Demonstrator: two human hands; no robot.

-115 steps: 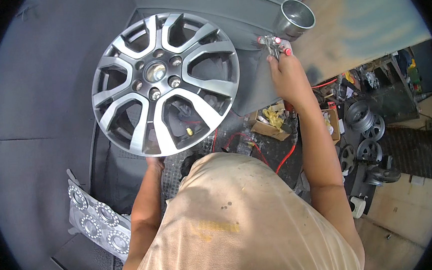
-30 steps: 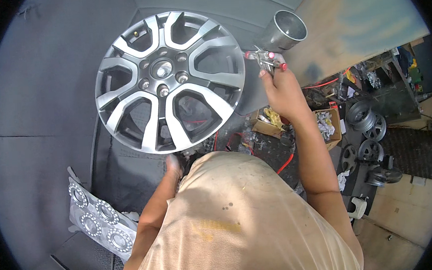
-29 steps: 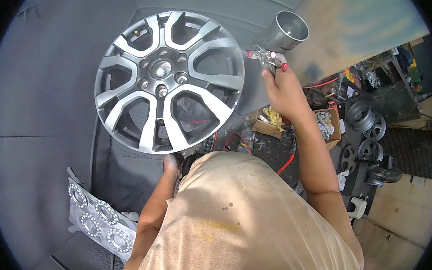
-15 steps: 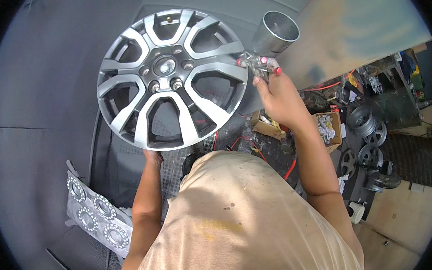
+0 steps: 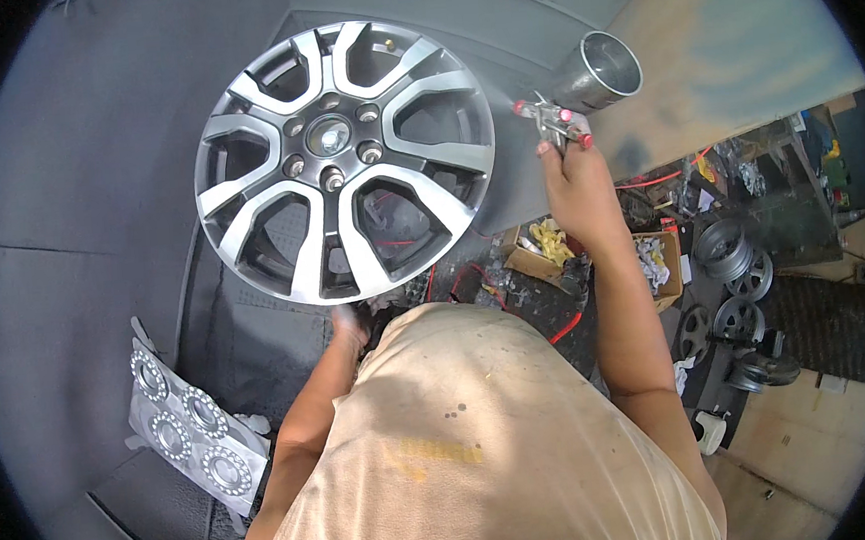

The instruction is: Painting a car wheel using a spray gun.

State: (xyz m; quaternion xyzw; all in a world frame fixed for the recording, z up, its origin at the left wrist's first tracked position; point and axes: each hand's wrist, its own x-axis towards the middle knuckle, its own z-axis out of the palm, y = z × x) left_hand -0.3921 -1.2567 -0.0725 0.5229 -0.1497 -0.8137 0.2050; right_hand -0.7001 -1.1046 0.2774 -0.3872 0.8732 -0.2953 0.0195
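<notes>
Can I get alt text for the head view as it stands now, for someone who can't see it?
A right hand grips a spray gun with a metal cup, right of a silver-and-dark alloy wheel; the blurred left hand is at its lower edge. A silvery sheet with ring-shaped parts lies lower left; more wheels sit right.

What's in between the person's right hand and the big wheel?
In the head view, the spray gun gripped in the right hand sticks out toward the wheel; beyond it, only grey backdrop shows up to the wheel's edge.
</notes>
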